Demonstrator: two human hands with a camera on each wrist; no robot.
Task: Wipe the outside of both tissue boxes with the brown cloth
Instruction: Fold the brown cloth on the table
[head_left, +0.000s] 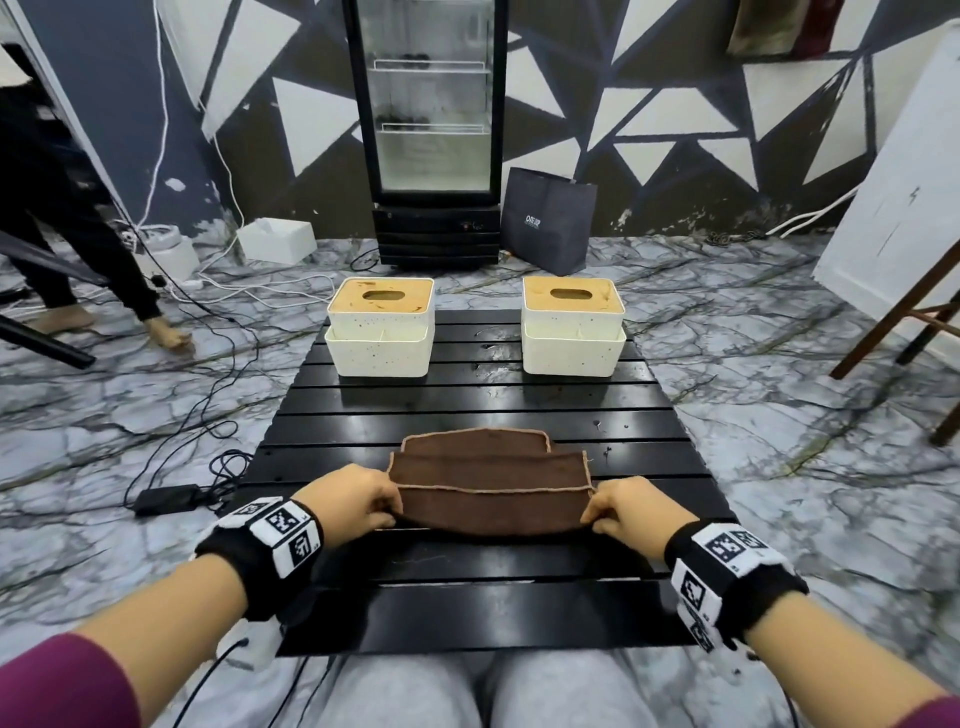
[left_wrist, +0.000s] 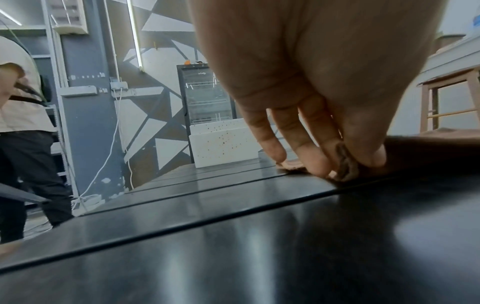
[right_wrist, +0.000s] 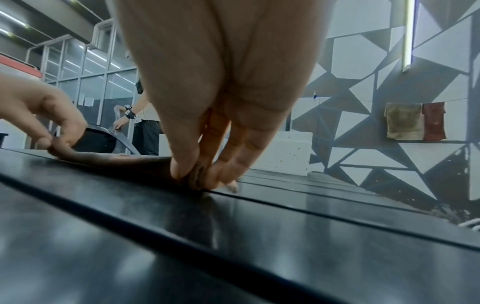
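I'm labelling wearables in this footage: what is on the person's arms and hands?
Each wrist carries a black strap with white blocks printed with black square markers: left wrist band, right wrist band. Maroon sleeves are pushed up the forearms. A thin black cable trails from the left band. The hands are bare.

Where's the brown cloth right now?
In the head view, the brown cloth lies folded on the near half of the black slatted table, pinched between the left hand and right hand.

A makeshift recording studio is showing here: cables (head_left: 218, 291) are trailing over marble-print flooring, a glass-door fridge (head_left: 431, 130) is standing against a triangle-painted wall (head_left: 675, 104).
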